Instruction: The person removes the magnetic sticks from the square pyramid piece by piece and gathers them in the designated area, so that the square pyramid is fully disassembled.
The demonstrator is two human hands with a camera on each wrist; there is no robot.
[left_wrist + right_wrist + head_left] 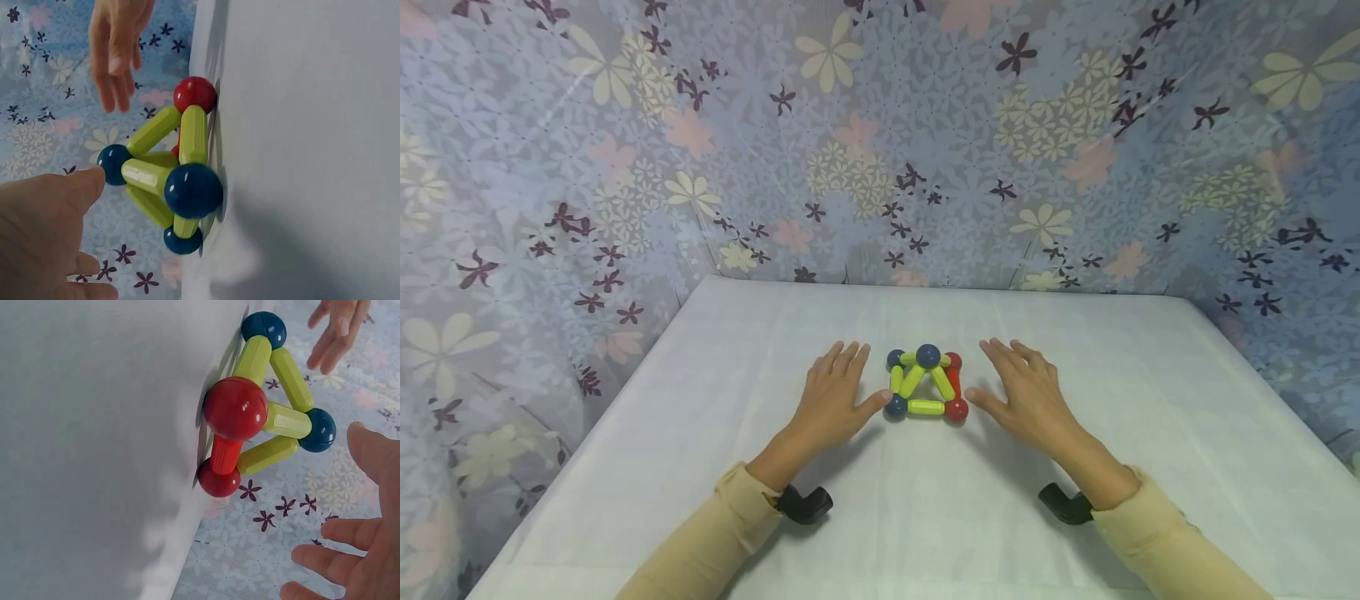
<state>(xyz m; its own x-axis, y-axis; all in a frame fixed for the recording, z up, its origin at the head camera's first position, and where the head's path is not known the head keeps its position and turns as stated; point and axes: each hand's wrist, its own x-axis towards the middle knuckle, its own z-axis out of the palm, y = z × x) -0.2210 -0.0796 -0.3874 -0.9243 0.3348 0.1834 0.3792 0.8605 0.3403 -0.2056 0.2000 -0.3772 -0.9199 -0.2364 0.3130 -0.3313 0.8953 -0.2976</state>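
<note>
1. In the middle of the head view, a little below centre, a small pyramid toy [925, 385] made of sticks and balls stands on the white surface [1075, 517].
2. The pyramid has a square base with a ball at each corner: two dark blue balls on the left side and two red balls on the right side. One more dark blue ball [928, 356] sits at the top.
3. Most sticks are yellow-green. One stick on the right side of the base, between the two red balls, is red [953, 382].
4. The left hand [835, 398] lies just left of the pyramid, palm down, fingers straight and relaxed. Its grip is released and holds nothing. The thumb points to the near blue ball [896, 406] and is very close to it; I cannot tell if it touches.
5. The right hand [1028, 392] lies just right of the pyramid, also flat with spread fingers, its grip released. Its thumb is near the front red ball [956, 409] but apart from it.
6. Both arms wear beige sleeves [737, 525], and a black device [803, 503] sits at each wrist.
7. Behind and at both sides of the surface stands a wall cover with a flower pattern [880, 133].
</note>
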